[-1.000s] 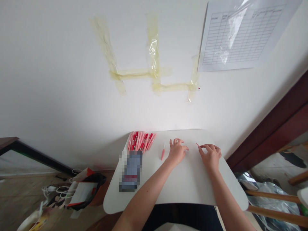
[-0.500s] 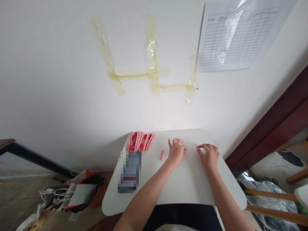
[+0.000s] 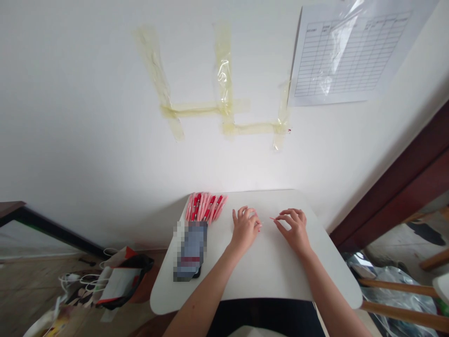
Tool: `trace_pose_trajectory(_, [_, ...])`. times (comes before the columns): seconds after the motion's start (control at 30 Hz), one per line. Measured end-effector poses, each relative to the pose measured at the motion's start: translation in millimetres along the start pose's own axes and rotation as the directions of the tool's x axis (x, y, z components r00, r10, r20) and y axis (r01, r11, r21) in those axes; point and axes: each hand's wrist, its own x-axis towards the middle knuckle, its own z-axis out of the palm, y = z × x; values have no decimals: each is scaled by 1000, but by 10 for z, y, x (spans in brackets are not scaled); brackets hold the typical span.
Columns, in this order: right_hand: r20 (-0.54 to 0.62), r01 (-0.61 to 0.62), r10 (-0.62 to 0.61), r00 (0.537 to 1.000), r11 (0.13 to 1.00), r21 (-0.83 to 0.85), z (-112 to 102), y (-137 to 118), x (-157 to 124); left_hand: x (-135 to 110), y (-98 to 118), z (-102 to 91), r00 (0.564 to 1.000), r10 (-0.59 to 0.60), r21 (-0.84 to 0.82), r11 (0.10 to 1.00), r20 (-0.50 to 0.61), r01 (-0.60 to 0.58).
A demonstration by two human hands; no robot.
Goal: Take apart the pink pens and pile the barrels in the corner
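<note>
I sit at a small white table (image 3: 266, 276). My left hand (image 3: 244, 226) rests on it with fingers curled; a bit of pink shows at its fingertips, where a loose pink pen lay before. My right hand (image 3: 293, 227) is just to its right and pinches a thin red stick (image 3: 272, 218), maybe a pen refill, whose tip points left toward my left hand. The two hands are a few centimetres apart. A pile of several pink and red pens (image 3: 206, 206) lies at the table's far left edge against the wall.
A blurred dark flat object (image 3: 191, 251) lies on the table's left side. Bags and white cables (image 3: 115, 281) sit on the floor at left. At right stand a dark wooden frame (image 3: 396, 192) and chair rails (image 3: 400, 313). Tape and a printed grid sheet (image 3: 351, 51) hang on the wall.
Both hands have moved left and slightly nearer to me. My left hand now covers the spot where the loose pink pen lay, and that pen is out of sight.
</note>
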Motion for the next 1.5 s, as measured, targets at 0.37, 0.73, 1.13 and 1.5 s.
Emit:
trace_pose_trajectory(0.37, [149,144,-153,977,987,68,-58,-272,22,-369,-95,18,984,-17,-16,1000,-179,15])
trace_pose_trajectory(0.73, [198,167,-183,963,981,96,-57,-308,12,-394,-151,113,974,4,-4,1000,-228,-5])
trace_pose_trajectory(1.13, [207,208,-224,953,974,95,-68,-347,19,-404,-148,113,976,19,6,1000,-217,-19])
trace_pose_trajectory(1.5, [185,239,-262,947,961,139,-43,-393,14,-408,-156,142,975,65,21,998,-211,-62])
